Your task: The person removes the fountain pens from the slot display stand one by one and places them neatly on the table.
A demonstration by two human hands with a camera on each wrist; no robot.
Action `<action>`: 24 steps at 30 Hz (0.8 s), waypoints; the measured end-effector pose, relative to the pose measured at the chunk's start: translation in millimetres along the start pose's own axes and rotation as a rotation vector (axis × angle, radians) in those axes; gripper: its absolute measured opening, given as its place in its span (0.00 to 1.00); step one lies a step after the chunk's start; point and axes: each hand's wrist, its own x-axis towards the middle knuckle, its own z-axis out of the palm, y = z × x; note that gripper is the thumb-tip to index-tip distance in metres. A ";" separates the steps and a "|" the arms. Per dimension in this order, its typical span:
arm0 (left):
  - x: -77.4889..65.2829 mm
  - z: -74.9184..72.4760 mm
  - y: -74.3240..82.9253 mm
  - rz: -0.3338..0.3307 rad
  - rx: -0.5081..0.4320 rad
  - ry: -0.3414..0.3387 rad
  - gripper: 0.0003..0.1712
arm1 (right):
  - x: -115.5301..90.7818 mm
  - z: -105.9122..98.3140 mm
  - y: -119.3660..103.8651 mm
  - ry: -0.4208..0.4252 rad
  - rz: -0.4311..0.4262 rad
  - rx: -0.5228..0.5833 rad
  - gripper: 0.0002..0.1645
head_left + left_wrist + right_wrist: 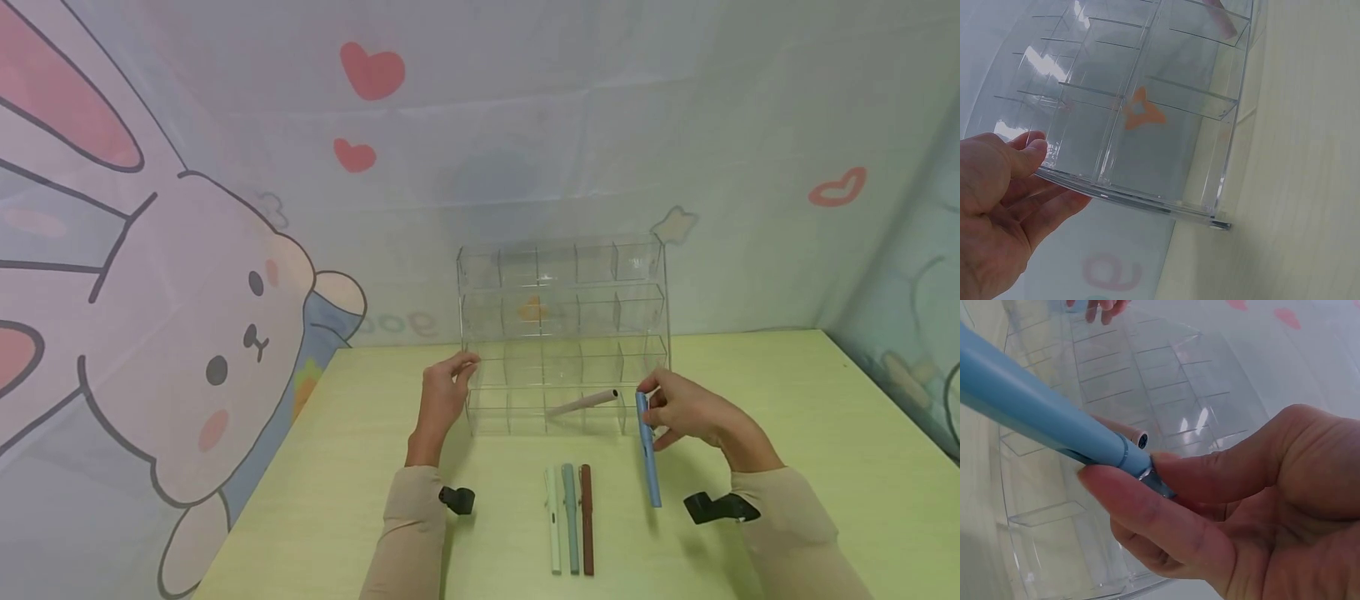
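A clear acrylic pen rack [562, 333] with tiers of small compartments stands at the back of the table. At its left side my left hand [444, 398] pinches the edge panel, thumb on the front and fingers behind in the left wrist view. My right hand [688, 408] holds a blue pen [649, 467] between thumb and fingers near its upper end, just right of the rack's lower tiers. A pale pinkish pen [588, 402] leans to the right in the bottom tier, its dark round end up. Closer in the right wrist view, the blue pen [1041, 406] shows a metal clip partly hidden by fingers.
In front of the rack lie three pens side by side: a pale green pen [553, 521], a teal pen [572, 521] and a brown pen [587, 521]. A printed cloth [525, 108] with a rabbit and hearts hangs behind the light yellow table [330, 500].
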 end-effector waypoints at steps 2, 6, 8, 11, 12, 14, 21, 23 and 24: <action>0.0 0.1 0.0 -0.005 0.001 0.000 0.07 | 0.1 0.3 1.6 -0.014 0.006 -0.003 0.23; 1.2 0.5 -0.3 0.003 0.013 0.004 0.07 | 0.3 1.1 3.5 -0.031 0.016 -0.006 0.25; 1.8 0.6 -0.4 0.007 0.015 0.006 0.06 | 0.7 1.3 4.4 -0.038 0.023 -0.010 0.25; 1.8 0.5 -0.3 0.010 0.014 0.006 0.06 | 1.6 1.5 6.4 -0.049 0.031 -0.026 0.25; 1.7 0.4 -0.3 0.011 0.014 0.005 0.06 | 2.1 1.8 7.2 -0.052 0.034 -0.031 0.24; 1.3 0.3 -0.2 0.014 0.013 0.005 0.07 | 2.6 2.6 8.1 -0.054 0.043 -0.037 0.23; 0.5 0.4 -1.1 0.013 0.006 0.006 0.07 | 3.5 6.8 8.8 -0.066 0.067 -0.037 0.23; 0.2 0.3 -1.2 0.014 0.006 0.005 0.06 | 3.2 8.5 8.1 -0.072 0.071 -0.035 0.23; 0.1 0.2 -0.8 0.011 0.005 0.004 0.06 | 3.2 9.3 7.9 -0.075 0.074 -0.034 0.23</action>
